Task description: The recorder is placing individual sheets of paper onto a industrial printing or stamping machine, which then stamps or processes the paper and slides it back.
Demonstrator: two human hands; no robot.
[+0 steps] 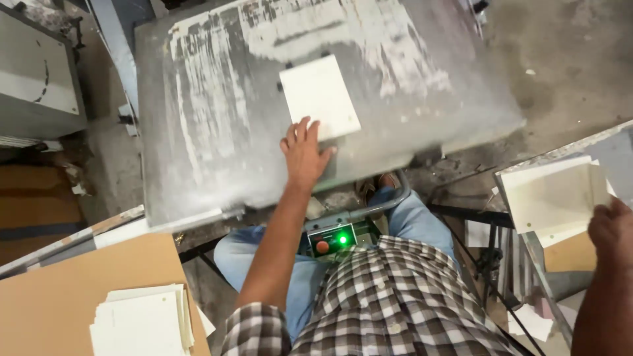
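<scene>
A brown-and-white checked shirt (389,296) with short sleeves, blue jeans (257,264) below the shirt, bare forearms, brown sandal (369,188) beyond the jeans

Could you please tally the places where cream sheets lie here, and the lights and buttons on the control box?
Single sheet on the metal plate, under the left hand: 1
Stacks: lower left, by the right hand: 2
Green light: 1
Red button: 1
Total: 5

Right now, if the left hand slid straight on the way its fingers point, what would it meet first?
The left hand lies flat on the grey metal plate, fingers pointing up and away. Its fingertips already seem to touch the near edge of the white sheet, so that sheet comes first, though contact is hard to confirm.
</scene>
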